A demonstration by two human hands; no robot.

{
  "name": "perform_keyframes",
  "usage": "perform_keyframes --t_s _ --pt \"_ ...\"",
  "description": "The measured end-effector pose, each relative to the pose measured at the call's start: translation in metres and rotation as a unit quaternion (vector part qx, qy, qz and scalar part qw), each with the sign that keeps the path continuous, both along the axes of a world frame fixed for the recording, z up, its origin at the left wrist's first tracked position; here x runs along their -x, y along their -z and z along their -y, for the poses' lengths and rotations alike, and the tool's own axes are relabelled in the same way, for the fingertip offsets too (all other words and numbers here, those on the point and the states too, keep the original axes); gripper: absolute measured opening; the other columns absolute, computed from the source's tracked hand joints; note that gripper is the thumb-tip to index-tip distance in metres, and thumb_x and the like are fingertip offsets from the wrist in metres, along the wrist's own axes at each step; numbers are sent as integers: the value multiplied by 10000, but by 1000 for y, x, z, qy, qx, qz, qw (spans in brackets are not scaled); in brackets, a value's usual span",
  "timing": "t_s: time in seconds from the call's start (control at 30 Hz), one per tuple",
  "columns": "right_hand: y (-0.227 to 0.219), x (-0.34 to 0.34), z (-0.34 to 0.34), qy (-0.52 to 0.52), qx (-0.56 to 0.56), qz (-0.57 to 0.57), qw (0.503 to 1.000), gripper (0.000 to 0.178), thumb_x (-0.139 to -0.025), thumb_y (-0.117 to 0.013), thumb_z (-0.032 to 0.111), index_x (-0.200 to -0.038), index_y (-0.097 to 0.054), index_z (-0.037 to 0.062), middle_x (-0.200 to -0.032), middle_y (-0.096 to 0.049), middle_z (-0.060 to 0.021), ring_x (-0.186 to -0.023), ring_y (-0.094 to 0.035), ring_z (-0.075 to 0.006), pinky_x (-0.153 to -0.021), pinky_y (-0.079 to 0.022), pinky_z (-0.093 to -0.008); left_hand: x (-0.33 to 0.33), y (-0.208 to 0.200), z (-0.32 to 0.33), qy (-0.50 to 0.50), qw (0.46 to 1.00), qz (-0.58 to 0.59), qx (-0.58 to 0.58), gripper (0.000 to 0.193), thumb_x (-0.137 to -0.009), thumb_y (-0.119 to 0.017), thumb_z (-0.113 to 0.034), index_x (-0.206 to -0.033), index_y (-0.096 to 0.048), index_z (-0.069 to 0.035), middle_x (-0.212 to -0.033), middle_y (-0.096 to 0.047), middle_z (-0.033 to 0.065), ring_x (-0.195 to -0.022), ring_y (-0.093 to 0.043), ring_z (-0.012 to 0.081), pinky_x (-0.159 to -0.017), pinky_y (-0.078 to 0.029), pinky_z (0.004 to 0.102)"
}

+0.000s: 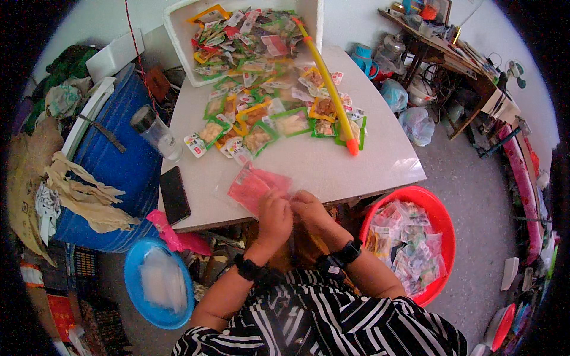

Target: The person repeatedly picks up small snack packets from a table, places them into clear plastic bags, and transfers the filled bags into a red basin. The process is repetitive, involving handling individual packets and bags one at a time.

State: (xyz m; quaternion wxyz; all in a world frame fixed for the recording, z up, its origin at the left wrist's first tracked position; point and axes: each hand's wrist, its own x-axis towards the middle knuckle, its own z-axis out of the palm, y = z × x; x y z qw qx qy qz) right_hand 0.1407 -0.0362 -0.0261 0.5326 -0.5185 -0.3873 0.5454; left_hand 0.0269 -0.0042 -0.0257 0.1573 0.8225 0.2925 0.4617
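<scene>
The pink packet is pinched by the left hand at the desk edge; the hold of the right hand cannot be told. Through a slackened pinch, the packet could be dropped.

The worktop is pale, smooth and faintly glossy. On its near side, the pink packet looks like thin, shiny plastic film; the packets farther off are glossy, crinkled plastic. The far box is matt white foam, the yellow stick smooth plastic with a sheen. The red tub at right and blue basin at left are smooth plastic. The phone is glossy, the tan cloth matt and rumpled.
</scene>
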Motion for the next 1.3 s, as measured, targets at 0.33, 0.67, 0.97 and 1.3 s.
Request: perform_keyframes --t_s 0.33,0.67,0.97,1.3 --pt "-33 -14 23 -20 95 -178 979 117 -745 -493 71 -857 -469 42 -812 -524 -42 -733 -525 -134 -574 -415 -213 20 -23 21 3 980 -198 -21 273 -632 -560 -106 -873 -471 -14 -1008 -443 160 -1026 -369 332 -877 -282 443" --pt "-4 -28 36 10 109 -135 985 102 -761 -491 87 -855 -459 61 -812 -525 -41 -744 -534 -142 -585 -431 -233 39 3 2 -6 975 -200 -95 168 -665 -497 -52 -828 -490 -13 -910 -485 135 -921 -445 303 -790 -350 414" --pt "-24 -40 42 33 32 -89 995 155 -752 -489 69 -902 -455 51 -847 -521 -43 -739 -511 -124 -605 -420 -233 46 -124 -28 56 962 65 261 110 -777 -450 -89 -854 -481 -15 -875 -542 114 -790 -522 189 -744 -398 308" --pt "-39 -28 42 -119 -93 -128 980 303 -722 -563 111 -992 -456 24 -955 -501 -17 -885 -468 -133 -781 -382 -274 41 -146 -9 260 772 243 527 103 -782 -440 -85 -846 -467 -9 -860 -549 144 -797 -537 214 -741 -414 341"
